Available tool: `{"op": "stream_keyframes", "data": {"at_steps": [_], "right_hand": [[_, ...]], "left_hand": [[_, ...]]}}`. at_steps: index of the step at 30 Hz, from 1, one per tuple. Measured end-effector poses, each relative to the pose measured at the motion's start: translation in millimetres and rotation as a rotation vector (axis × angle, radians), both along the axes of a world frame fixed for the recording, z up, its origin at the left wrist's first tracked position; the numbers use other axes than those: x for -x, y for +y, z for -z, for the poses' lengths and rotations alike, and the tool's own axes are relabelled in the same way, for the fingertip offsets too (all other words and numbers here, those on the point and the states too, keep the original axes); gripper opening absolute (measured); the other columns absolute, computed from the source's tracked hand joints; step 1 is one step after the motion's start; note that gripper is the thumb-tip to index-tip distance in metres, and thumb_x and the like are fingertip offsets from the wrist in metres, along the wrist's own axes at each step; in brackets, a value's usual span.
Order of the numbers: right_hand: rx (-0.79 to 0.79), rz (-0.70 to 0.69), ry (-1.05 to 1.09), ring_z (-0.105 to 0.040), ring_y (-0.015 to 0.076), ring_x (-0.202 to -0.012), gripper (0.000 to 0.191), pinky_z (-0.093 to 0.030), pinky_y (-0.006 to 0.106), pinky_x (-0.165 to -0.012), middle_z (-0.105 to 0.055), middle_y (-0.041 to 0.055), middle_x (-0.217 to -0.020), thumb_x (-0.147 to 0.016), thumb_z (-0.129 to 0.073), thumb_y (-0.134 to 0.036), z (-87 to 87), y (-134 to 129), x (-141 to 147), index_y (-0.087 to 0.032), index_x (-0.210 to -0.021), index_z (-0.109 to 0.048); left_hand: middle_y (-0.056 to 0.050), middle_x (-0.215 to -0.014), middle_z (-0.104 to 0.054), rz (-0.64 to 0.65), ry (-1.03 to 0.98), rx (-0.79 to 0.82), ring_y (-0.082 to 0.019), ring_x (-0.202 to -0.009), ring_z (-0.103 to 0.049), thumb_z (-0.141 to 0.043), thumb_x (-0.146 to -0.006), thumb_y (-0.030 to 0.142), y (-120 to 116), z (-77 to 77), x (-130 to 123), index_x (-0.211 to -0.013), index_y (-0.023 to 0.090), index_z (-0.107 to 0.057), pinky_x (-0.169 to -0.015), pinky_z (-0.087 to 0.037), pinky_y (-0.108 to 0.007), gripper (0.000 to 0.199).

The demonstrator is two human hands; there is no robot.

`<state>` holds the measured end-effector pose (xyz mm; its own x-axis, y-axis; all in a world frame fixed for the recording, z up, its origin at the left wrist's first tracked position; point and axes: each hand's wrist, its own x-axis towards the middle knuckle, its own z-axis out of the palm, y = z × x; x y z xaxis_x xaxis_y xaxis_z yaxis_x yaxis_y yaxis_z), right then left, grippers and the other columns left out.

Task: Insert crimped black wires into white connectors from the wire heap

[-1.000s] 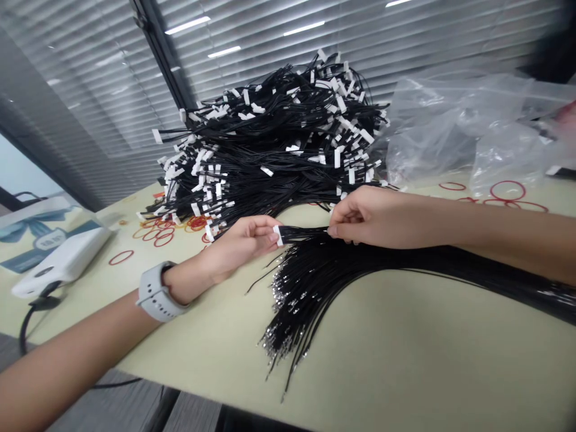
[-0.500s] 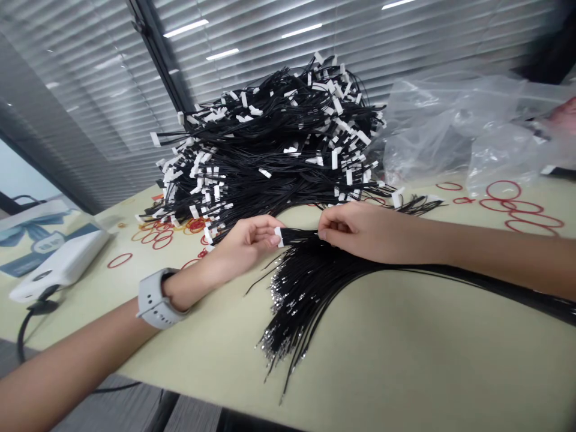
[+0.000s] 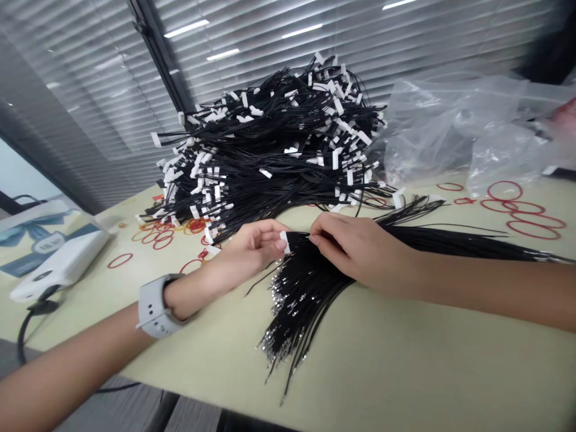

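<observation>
A small white connector [image 3: 285,242] is pinched between the thumb and fingers of my left hand [image 3: 258,246]. Black wires run from it toward my right hand [image 3: 355,246], whose thumb and forefinger are pressed together just right of the connector. A single black wire with a shiny tip seems to be in that pinch; its end is too small to make out. Under both hands lies a thick bundle of loose black wires [image 3: 310,288], its silver crimped ends fanned out to the lower left. The bundle continues rightward behind my right forearm.
Behind my hands rises a big pile of wired connectors [image 3: 279,132]. Red rubber bands [image 3: 535,219] lie at the right, with more at the left. Clear plastic bags [image 3: 432,132] are at the back right. A white device [image 3: 58,267] with a black cable stands on the left.
My right hand has shifted slightly left and down, closer to the connector. My left hand and the connector have moved a little to the right. More of the bundle shows behind my right forearm.
</observation>
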<state>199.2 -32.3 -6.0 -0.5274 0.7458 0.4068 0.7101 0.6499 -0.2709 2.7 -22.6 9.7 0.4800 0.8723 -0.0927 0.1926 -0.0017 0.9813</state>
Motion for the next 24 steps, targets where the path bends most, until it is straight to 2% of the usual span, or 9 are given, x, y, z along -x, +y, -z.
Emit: {"op": "stream_keyframes", "data": {"at_steps": [8,16,21,24], "right_hand": [[-0.076,-0.034,0.005,-0.050,0.0117,-0.064,0.024,-0.035,0.025,-0.059,-0.053,0.0044,-0.077,-0.089,-0.029,-0.025,8.9,-0.8,1.1,-0.014,-0.079,-0.048],[-0.127,-0.046,0.102,-0.049,0.0115,-0.065,0.019,-0.037,0.025,-0.058,-0.053,0.0037,-0.075,-0.089,-0.032,-0.023,12.9,-1.0,2.2,-0.014,-0.081,-0.047],[-0.320,-0.136,0.262,-0.048,0.0108,-0.072,0.015,-0.038,0.024,-0.064,-0.051,0.0043,-0.079,-0.087,-0.038,-0.019,10.2,-2.6,-0.7,-0.014,-0.081,-0.051],[-0.362,-0.151,0.202,-0.048,0.0113,-0.071,0.020,-0.039,0.024,-0.063,-0.053,0.0057,-0.077,-0.087,-0.038,-0.017,10.0,-3.0,-0.6,-0.013,-0.081,-0.056]], "left_hand": [[0.000,-0.077,-0.058,-0.025,-0.051,0.045,-0.006,-0.069,-0.053,-0.054,-0.079,0.015,-1.3,5.5,-2.8,-0.086,0.013,-0.054,-0.065,-0.039,-0.017,0.007],[-0.001,-0.075,-0.059,0.011,-0.082,0.053,-0.007,-0.071,-0.055,-0.056,-0.078,0.013,-0.1,5.0,-3.0,-0.084,0.013,-0.055,-0.068,-0.041,-0.018,0.007],[0.000,-0.074,-0.058,-0.018,-0.075,0.071,-0.006,-0.068,-0.054,-0.056,-0.077,0.012,1.6,3.6,-3.5,-0.085,0.012,-0.055,-0.068,-0.042,-0.018,0.008],[0.001,-0.072,-0.057,-0.012,-0.048,0.047,-0.005,-0.066,-0.053,-0.055,-0.077,0.013,1.5,3.0,-3.2,-0.085,0.012,-0.054,-0.065,-0.041,-0.018,0.008]]}}
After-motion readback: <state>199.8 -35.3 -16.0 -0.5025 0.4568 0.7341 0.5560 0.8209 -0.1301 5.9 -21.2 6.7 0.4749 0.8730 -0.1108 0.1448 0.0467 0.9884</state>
